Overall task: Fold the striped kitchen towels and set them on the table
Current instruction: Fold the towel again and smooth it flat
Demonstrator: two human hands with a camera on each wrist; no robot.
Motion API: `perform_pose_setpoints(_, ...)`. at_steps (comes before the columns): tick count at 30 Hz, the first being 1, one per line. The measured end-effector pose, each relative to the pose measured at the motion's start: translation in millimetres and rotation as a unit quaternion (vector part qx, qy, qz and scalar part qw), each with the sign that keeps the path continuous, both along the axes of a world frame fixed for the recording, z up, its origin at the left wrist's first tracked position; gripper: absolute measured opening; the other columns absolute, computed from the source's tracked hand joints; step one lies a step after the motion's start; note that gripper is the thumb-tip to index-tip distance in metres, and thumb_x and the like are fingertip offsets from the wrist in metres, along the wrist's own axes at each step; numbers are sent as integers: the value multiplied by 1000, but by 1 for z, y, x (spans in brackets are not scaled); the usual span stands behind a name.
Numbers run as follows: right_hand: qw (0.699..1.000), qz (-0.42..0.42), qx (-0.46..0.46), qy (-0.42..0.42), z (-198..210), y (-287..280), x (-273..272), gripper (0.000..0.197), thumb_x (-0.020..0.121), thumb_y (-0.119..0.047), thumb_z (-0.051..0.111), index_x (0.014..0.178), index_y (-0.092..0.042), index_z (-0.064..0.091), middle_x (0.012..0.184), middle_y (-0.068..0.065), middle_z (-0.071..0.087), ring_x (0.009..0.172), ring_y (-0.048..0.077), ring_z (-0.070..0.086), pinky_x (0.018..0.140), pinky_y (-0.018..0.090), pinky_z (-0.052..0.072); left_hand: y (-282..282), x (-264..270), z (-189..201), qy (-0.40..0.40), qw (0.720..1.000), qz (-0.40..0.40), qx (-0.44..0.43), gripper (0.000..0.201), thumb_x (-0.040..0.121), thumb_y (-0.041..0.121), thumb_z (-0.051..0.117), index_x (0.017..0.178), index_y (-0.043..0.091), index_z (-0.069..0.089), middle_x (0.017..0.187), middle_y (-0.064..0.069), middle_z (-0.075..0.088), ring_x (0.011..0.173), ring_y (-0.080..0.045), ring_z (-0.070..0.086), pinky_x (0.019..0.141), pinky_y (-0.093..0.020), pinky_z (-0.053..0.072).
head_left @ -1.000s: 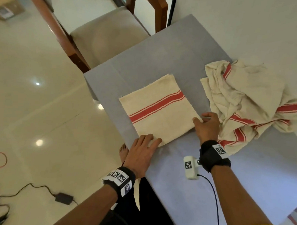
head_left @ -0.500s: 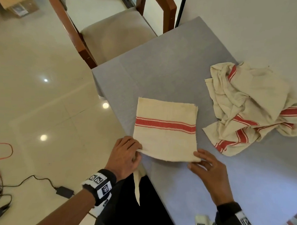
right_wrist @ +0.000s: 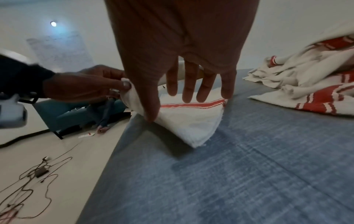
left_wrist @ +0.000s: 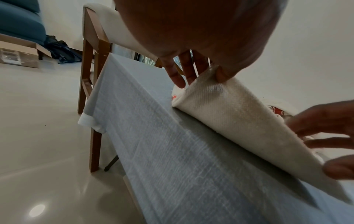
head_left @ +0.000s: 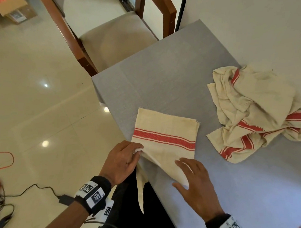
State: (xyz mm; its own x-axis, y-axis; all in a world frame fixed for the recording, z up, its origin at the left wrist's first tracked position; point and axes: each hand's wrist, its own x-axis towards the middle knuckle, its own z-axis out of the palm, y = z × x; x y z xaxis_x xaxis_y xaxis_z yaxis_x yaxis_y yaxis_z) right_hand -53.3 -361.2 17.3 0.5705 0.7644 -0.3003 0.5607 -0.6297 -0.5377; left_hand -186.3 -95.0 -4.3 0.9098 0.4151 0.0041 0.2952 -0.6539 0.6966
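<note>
A folded cream towel (head_left: 164,130) with one red stripe lies at the table's near left edge. My left hand (head_left: 127,156) pinches its near left corner (left_wrist: 208,75) and holds it raised off the table. My right hand (head_left: 193,176) is at the near right corner (right_wrist: 193,136). Its fingers (right_wrist: 189,84) are straight and spread over the cloth, and its thumb (right_wrist: 151,112) lies against the raised near edge. A loose tail of the cloth (head_left: 140,191) hangs over the table edge. A crumpled heap of striped towels (head_left: 256,110) sits at the right.
The grey table (head_left: 165,71) stands against a white wall. A wooden chair with a beige seat (head_left: 118,41) is at its far end. Cables and an adapter (head_left: 65,199) lie on the tiled floor at the left, with a cardboard box (head_left: 11,7) further off.
The towel was turned so that its stripe runs across. My left hand has raised the near left corner, and my right hand has slid forward over the near right corner.
</note>
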Motion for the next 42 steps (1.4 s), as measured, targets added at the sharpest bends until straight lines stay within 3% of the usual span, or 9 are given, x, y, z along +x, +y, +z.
perform_pose_setpoints(3, 996, -82, 41, -18, -4, 2, 15, 26, 83, -15, 84, 104, -25, 72, 118, -11, 65, 114, 16, 60, 95, 40, 55, 6, 7, 0, -15, 1000, 15, -10, 25, 100, 31, 57, 118, 20, 70, 108, 4, 70, 94, -14, 66, 80, -34, 59)
perform_pose_setpoints(5, 985, -160, 67, 17, 4, 2, 31, 27, 86, -7, 79, 99, -28, 69, 106, -13, 68, 105, 13, 65, 91, 27, 53, 11, 13, 0, -28, 999, 28, -19, 26, 102, 31, 55, 120, 19, 69, 105, 3, 70, 89, -15, 66, 77, -32, 57)
perform_pose_setpoints(9, 970, -195, 83, 120, 29, 12, 65, 27, 87, -34, 81, 109, -36, 66, 108, -22, 71, 109, -1, 65, 91, 6, 44, 18, 27, -4, -13, 997, 65, -47, 22, 105, 35, 51, 120, 25, 63, 96, 7, 69, 81, -13, 61, 71, -25, 49)
perform_pose_setpoints(13, 987, -85, 11, 132, 23, 27, 72, 84, 67, -62, 89, 140, -43, 51, 120, -28, 60, 116, -4, 56, 93, 17, 46, 23, 46, -5, 4, 996, 77, -53, 16, 106, 35, 50, 118, 31, 59, 97, 12, 69, 85, -12, 62, 75, -28, 51)
perform_pose_setpoints(18, 999, -24, 7, 38, 2, 25, 73, 29, 84, -35, 80, 107, -30, 63, 93, -26, 53, 87, 5, 65, 67, 11, 39, 32, 65, -7, -12, 993, 91, -77, 14, 107, 32, 46, 117, 28, 55, 81, 5, 66, 65, -11, 60, 58, -28, 49)
perform_pose_setpoints(23, 960, -178, 67, 205, 21, 40, 101, 13, 91, -24, 77, 99, -29, 67, 89, -23, 71, 85, -5, 68, 71, 11, 50, 45, 82, -14, 8, 988, 129, -89, 13, 110, 33, 40, 118, 26, 49, 68, -1, 61, 58, -16, 56, 48, -18, 38)
perform_pose_setpoints(29, 956, -245, -1, 160, -14, 53, 121, 22, 95, -39, 71, 106, -21, 67, 89, -3, 73, 84, 14, 71, 73, 39, 59, 53, 114, -27, 56, 988, 125, -73, 25, 109, 41, 35, 125, 28, 48, 66, 11, 58, 56, -5, 56, 52, -21, 38)
perform_pose_setpoints(34, 953, -272, 2, 133, -25, 64, 122, 17, 101, -32, 63, 97, -16, 62, 67, 1, 59, 63, 13, 58, 57, 14, 40, 62, 128, -41, 120, 987, 106, -15, 23, 110, 42, 33, 125, 28, 44, 71, 7, 59, 60, -18, 59, 59, -38, 53)
perform_pose_setpoints(42, 937, -344, 30, 43, -39, 71, 110, 28, 96, -43, 68, 81, -22, 56, 64, -7, 59, 60, 11, 58, 53, 26, 41, 64, 132, -49, 159, 978, 129, 47, 25, 108, 46, 39, 118, 24, 48, 76, 5, 64, 68, -26, 68, 60, -36, 53)
